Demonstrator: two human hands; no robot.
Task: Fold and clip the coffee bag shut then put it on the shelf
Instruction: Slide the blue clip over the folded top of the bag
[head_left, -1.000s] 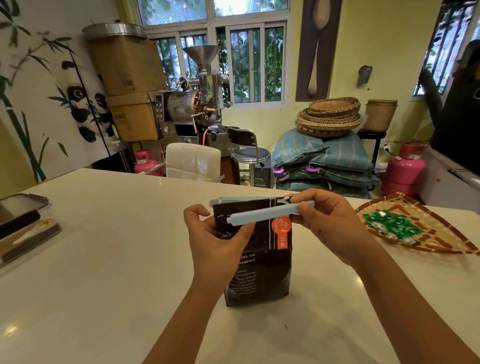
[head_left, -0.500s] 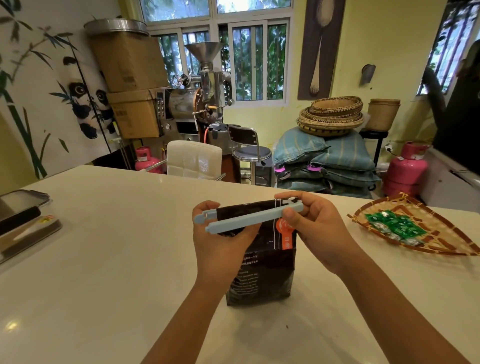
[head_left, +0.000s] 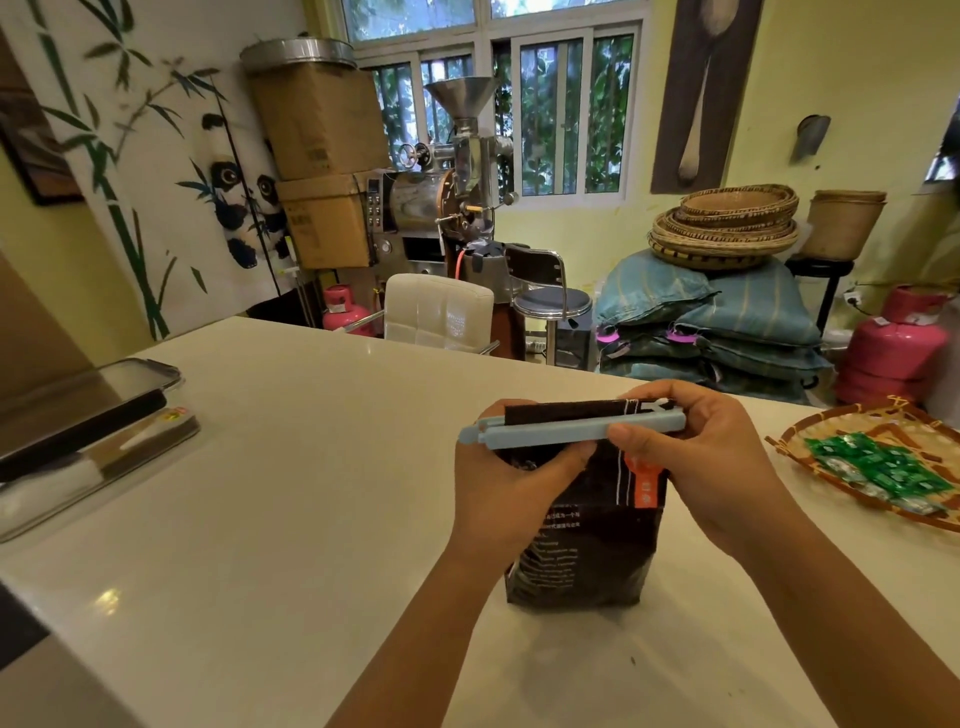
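Observation:
A dark brown coffee bag (head_left: 587, 551) with an orange label stands upright on the pale table (head_left: 291, 467). A long light-blue clip (head_left: 550, 431) lies across the folded top of the bag, its two bars nearly closed together. My left hand (head_left: 509, 483) grips the bag's upper left part just below the clip. My right hand (head_left: 711, 457) pinches the clip's right end between thumb and fingers. No shelf shows in view.
A woven tray (head_left: 883, 462) with green packets sits at the right. At the left edge lie a phone (head_left: 119, 384) and a clear box (head_left: 93, 457). Beyond the table stand a white chair (head_left: 439, 312), a coffee roaster (head_left: 441, 202), stacked sacks and pink gas cylinders.
The clip's bars have come together over the bag's folded top. Both hands and the bag sit lower and more to the right in view as my head turned.

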